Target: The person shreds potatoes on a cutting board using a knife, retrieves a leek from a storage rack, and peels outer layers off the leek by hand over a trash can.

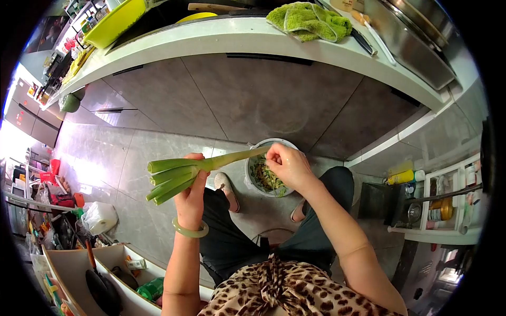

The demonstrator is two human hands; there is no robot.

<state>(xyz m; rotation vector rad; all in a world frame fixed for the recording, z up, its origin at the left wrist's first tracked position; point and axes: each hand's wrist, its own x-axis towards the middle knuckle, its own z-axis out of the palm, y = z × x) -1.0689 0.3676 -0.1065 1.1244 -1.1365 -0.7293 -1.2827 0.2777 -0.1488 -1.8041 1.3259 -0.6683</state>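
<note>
A leek (232, 157) is held across in front of me, above the floor. My left hand (193, 181) is wrapped round it just below the cut green leaves, which fan out to the left. At the pale end, my right hand (289, 167) is closed with its fingers pinched on the tip; the fingers partly hide that end. Under the right hand stands a round bin (251, 184) with a plastic liner. Chopped green and brown vegetable scraps (267, 179) lie inside it.
Ahead is a white counter (237, 32) with a green cloth (310, 22), a knife (363, 42) and a yellow-green basin (115, 23). A rack of bottles (448, 205) stands at right. Shelves and an open-topped box (68, 258) are at left. My feet flank the bin.
</note>
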